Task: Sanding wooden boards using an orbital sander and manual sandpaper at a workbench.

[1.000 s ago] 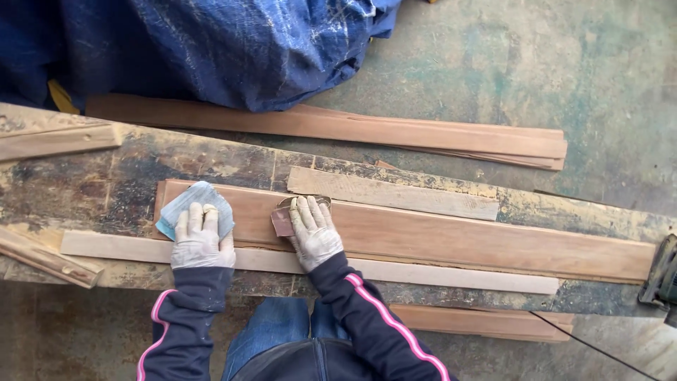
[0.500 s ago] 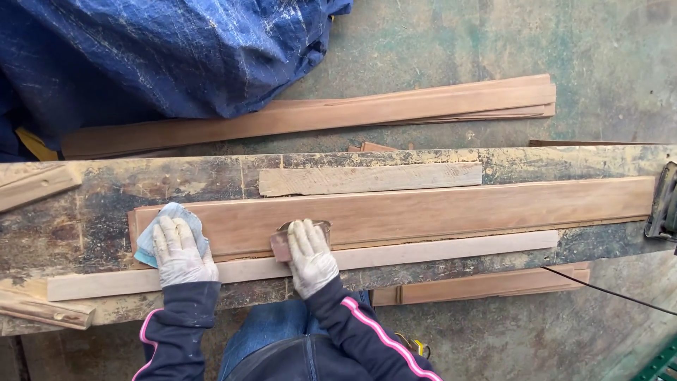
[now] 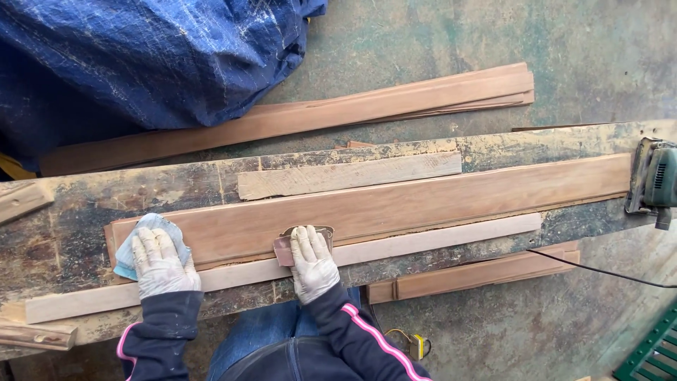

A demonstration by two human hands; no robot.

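Looking down from the head cam here. My left hand (image 3: 161,262), in a pale work glove, lies flat with fingers spread on a folded light blue cloth (image 3: 148,240), pinning it onto the left end of the long reddish-brown wooden board (image 3: 395,204). It's pressing rather than gripping, as far as I can see. My right hand (image 3: 312,259), gloved too, has its fingers laid out over a small brown sanding pad (image 3: 288,248) that sits on the near edge of that same board, about a third of the way along from the left end; whether the thumb hooks around it I can't tell.

The board runs lengthwise down the stained, scuffed wooden workbench (image 3: 77,204). Just in front of it lies a thin pale wood strip (image 3: 437,240), touching its near edge, and behind it a shorter weathered plank (image 3: 349,175). At the bench's right end sits a green electric sander (image 3: 656,182). Beyond the bench, more reddish boards (image 3: 352,109) lie on the concrete floor beside a crumpled blue tarp (image 3: 141,56).
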